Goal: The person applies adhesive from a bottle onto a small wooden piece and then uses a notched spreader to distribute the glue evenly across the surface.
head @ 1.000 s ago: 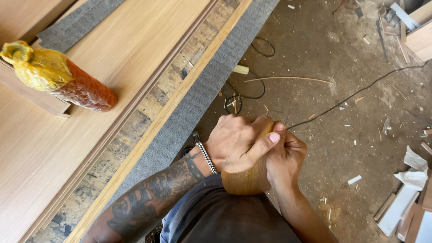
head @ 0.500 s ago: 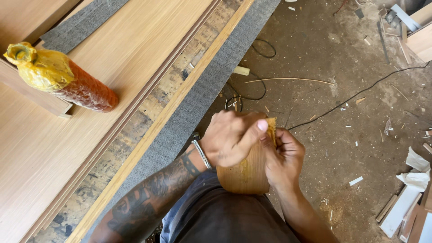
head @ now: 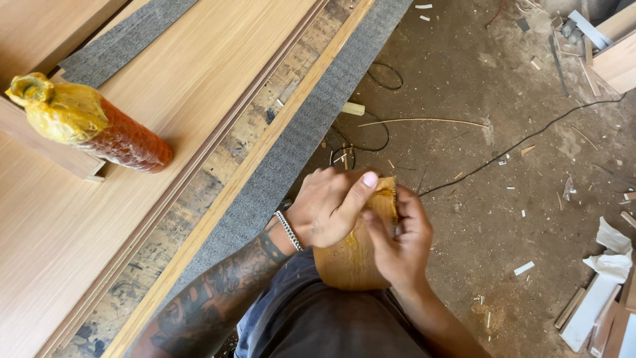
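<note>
Tan, glue-streaked curved wooden veneer piece (head: 354,255), serrated at its top edge, gripped by left hand (head: 328,209) and right hand (head: 397,242).

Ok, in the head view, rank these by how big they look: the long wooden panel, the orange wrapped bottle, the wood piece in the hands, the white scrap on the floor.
1. Wooden panel
2. Orange bottle and wood piece: look alike, and the wood piece is nearer and partly covered.
3. White scrap
</note>
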